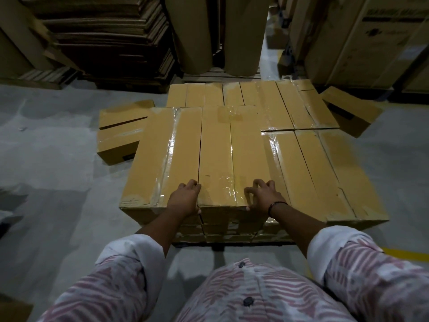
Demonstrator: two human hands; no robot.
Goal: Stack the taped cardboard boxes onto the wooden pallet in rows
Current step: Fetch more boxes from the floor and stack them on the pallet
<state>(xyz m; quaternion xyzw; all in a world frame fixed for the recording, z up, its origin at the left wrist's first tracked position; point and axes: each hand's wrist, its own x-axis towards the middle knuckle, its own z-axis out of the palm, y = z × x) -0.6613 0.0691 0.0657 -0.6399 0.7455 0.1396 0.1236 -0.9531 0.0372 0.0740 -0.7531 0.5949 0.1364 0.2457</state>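
Atop the tan tape-wrapped cardboard stack (313,170), wooden pallet mostly hidden below, the long brown taped box (216,147) lies in the front row, snug btwn neighbours. Prob. stiff & fairly heavy w/ slick tape, so best taken at the end edges; a loose carton (120,131) on the floor each side crowds the approach. Left hand (185,198) & right hand (262,196) grip its near end, fingers curled on top, thumbs on front.
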